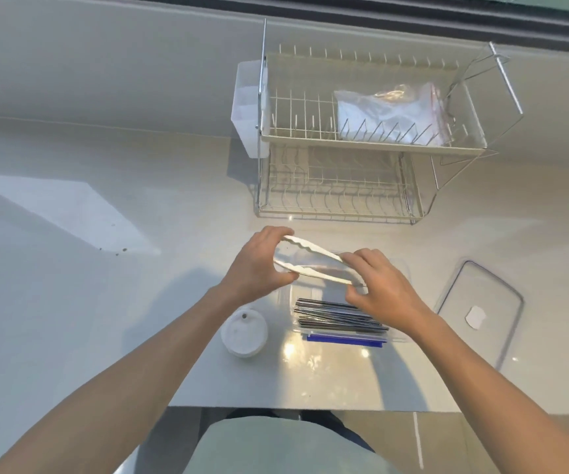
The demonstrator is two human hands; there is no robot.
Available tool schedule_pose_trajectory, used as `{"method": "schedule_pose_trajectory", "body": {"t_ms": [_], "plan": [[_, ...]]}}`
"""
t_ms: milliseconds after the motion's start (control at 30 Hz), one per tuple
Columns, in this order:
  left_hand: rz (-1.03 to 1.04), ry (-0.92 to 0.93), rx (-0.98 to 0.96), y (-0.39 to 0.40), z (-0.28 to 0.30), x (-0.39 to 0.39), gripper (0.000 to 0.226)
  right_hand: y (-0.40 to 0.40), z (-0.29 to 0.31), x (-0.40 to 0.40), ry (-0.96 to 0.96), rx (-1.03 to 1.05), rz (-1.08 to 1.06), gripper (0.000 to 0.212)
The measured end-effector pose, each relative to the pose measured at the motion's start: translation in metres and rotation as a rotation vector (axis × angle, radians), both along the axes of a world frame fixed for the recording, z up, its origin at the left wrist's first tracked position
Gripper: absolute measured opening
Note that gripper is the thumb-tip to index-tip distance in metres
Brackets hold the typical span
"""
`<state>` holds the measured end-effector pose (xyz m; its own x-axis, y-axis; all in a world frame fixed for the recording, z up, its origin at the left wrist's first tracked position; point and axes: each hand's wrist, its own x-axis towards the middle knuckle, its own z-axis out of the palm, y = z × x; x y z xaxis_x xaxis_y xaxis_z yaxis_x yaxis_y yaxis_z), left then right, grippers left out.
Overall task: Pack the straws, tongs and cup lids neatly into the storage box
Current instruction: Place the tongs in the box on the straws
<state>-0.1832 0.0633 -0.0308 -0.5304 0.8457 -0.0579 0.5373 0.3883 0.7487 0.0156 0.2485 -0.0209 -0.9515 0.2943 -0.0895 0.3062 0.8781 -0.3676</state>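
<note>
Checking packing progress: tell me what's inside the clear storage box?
The storage box holds dark and blue straws. Its far end is hidden by the right hand and the tongs.

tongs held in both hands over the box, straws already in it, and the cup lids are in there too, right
Not quite. The head view shows the cup lids on the counter left of the box, not in it. The rest holds: the left hand and right hand hold the tongs over the box, straws inside.

Pale glossy counter point(71, 319), clear storage box point(400, 336) under the fingers, white cup lids point(245, 333) below the left fingers, box lid point(481, 313) right of them, wire dish rack point(344, 200) beyond.
</note>
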Motion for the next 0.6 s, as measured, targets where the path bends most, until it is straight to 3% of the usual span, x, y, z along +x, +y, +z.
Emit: {"method": "schedule_pose_trajectory", "body": {"t_ms": [133,367,600], "plan": [[-0.141,0.223,-0.079,0.024,-0.004,0.031,0.070,0.011,-0.015,0.035,-0.062,0.082,-0.068,0.056],[-0.210,0.488,-0.237,0.054,-0.016,0.057,0.058,0.011,-0.043,0.050,-0.195,0.115,-0.165,0.047],[-0.316,0.605,-0.531,0.067,-0.036,0.076,0.070,0.015,-0.060,0.039,-0.385,0.132,-0.108,0.051]]}}
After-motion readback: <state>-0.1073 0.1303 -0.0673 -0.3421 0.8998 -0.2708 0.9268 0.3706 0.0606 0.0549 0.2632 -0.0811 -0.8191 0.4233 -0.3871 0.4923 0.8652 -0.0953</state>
